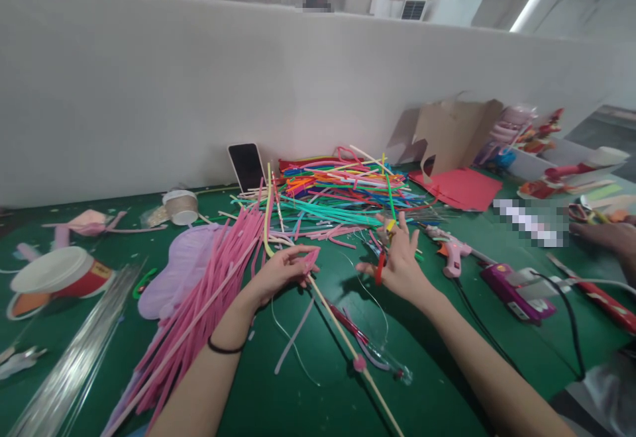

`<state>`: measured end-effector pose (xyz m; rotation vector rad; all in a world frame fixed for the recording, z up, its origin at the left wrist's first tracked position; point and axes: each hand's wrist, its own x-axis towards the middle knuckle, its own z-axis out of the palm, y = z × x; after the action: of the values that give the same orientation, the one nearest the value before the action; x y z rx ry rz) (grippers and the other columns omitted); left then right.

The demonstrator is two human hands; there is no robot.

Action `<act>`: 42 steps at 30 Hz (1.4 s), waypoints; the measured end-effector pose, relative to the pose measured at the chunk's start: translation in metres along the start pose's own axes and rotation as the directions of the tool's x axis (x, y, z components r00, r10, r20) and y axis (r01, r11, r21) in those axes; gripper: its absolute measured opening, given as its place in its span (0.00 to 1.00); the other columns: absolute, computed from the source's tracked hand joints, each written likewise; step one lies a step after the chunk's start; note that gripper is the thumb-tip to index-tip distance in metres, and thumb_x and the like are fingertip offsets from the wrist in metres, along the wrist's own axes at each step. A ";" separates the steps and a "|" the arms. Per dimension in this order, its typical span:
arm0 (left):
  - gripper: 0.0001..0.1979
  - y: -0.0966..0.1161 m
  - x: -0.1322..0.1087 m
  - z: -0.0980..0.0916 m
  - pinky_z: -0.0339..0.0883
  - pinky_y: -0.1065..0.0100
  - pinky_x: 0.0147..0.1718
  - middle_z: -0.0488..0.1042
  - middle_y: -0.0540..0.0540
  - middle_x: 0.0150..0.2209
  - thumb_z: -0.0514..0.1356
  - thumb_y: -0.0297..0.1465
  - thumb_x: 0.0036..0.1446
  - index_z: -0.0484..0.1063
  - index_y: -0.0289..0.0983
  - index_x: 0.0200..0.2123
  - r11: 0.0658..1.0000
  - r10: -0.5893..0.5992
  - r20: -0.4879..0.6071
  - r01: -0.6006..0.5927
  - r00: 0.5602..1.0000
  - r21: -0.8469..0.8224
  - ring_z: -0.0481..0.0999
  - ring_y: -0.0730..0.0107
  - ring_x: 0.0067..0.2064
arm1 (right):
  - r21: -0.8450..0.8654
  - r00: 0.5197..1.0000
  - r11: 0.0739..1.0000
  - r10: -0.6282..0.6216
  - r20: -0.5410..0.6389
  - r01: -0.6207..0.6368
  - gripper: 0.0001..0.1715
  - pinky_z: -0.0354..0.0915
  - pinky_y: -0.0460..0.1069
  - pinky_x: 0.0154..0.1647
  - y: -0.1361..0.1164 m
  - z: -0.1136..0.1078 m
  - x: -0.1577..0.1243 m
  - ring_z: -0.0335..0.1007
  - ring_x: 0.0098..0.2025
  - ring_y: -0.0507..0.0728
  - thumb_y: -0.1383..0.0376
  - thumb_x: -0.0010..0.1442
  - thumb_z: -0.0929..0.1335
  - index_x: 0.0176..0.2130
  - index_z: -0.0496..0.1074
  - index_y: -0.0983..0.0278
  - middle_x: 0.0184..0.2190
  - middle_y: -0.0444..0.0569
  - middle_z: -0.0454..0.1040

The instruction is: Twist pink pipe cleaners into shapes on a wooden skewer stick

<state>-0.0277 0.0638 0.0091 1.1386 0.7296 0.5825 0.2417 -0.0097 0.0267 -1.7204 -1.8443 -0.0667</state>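
My left hand (288,266) pinches a small pink folded piece (311,259) at the top of a thin pale stick (335,314). A pink bead-like lump (359,363) sits lower on that stick, which slants toward the front edge. To the right, my right hand (397,258) has its fingers spread, beside a red loop that looks like a scissors handle (380,269). Whether the fingers touch the loop is unclear. A heap of pink pipe cleaners (213,291) lies left of my left hand. Under the stick is a red wrapped item (348,324).
Multicoloured pipe cleaners (338,189) pile up at the back beside a phone (247,167). At right are a pink glue gun (453,251), a purple power strip (517,293) and another person's hand (603,235). Paper cups (59,275) and wires (74,351) lie left.
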 end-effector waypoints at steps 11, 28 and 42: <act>0.26 0.004 0.000 0.001 0.67 0.71 0.27 0.78 0.40 0.39 0.69 0.36 0.48 0.70 0.34 0.50 1.000 0.002 -0.031 -0.002 1.000 0.018 0.76 0.70 0.30 | -0.230 0.969 0.942 -0.241 0.045 0.245 0.12 0.48 0.64 0.60 0.015 -0.020 0.010 0.59 0.59 0.68 0.63 0.52 0.68 0.39 0.73 0.61 0.38 0.52 0.77; 0.28 0.006 -0.001 0.002 0.67 0.71 0.29 0.79 0.40 0.38 0.69 0.34 0.50 0.68 0.35 0.53 0.999 -0.012 -0.006 0.011 1.000 -0.033 0.76 0.72 0.30 | -0.268 0.947 0.909 -0.293 0.134 0.320 0.14 0.51 0.61 0.55 -0.004 -0.016 0.024 0.57 0.58 0.69 0.62 0.56 0.67 0.42 0.74 0.63 0.40 0.54 0.78; 0.25 0.004 0.001 0.000 0.68 0.73 0.29 0.79 0.42 0.37 0.69 0.29 0.51 0.69 0.35 0.52 0.992 -0.021 -0.061 0.013 0.998 -0.127 0.76 0.73 0.31 | -0.374 0.950 0.873 -0.292 0.110 0.312 0.18 0.50 0.59 0.49 -0.004 -0.006 0.017 0.57 0.55 0.70 0.60 0.56 0.70 0.45 0.73 0.65 0.39 0.56 0.78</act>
<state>-0.0273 0.0652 0.0131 0.9996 0.7445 0.6437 0.2410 0.0019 0.0410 -1.6721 -2.2412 -0.5560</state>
